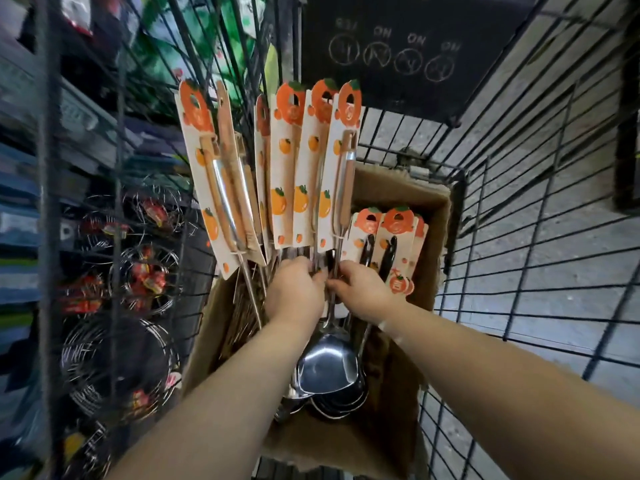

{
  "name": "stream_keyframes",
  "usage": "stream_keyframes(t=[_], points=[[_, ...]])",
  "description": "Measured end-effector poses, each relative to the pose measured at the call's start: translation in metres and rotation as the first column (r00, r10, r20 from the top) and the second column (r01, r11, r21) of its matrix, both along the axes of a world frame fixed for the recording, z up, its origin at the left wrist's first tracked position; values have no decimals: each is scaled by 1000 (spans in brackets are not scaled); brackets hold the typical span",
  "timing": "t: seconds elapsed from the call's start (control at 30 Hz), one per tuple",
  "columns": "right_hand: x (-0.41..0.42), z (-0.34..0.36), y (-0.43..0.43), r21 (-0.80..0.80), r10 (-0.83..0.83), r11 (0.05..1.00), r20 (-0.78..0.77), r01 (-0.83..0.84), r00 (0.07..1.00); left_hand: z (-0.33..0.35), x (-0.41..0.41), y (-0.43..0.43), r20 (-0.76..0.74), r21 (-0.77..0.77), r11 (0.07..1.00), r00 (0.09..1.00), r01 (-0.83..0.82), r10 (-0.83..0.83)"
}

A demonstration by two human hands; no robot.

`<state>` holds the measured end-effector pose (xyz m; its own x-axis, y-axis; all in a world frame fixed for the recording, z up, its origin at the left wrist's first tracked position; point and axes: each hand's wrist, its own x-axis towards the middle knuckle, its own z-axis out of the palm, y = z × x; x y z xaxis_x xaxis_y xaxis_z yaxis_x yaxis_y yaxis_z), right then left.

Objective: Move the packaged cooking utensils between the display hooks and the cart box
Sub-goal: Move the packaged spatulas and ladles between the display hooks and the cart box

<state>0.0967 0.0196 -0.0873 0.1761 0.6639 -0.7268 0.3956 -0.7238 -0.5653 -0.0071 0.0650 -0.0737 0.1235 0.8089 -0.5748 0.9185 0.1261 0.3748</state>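
In the head view, a dark panel (398, 46) bears chalk circles under marks that look like "ON"; the orange-fruit cards show no legible words. The left hand (294, 292) and right hand (362, 289) each have their grip curled round the metal shafts of the packaged utensils (304, 161), which fan upward over the cardboard box (441, 237). The wire walls of the cart (519, 271) stand close round the box, and wire strainers (117, 351) hang to the left.

Blurred shelves (20, 188); utensil stems (333, 259) partly behind left hand (294, 289).

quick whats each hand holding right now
Left hand: curled round the metal shafts of the packaged utensils.
Right hand: gripping the same shafts.
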Motion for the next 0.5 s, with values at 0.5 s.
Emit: stream_keyframes(t=[0.5], points=[[8, 132, -9, 140, 24, 989, 145, -44, 989, 102, -25, -6, 415, -5, 970, 882, -244, 224]])
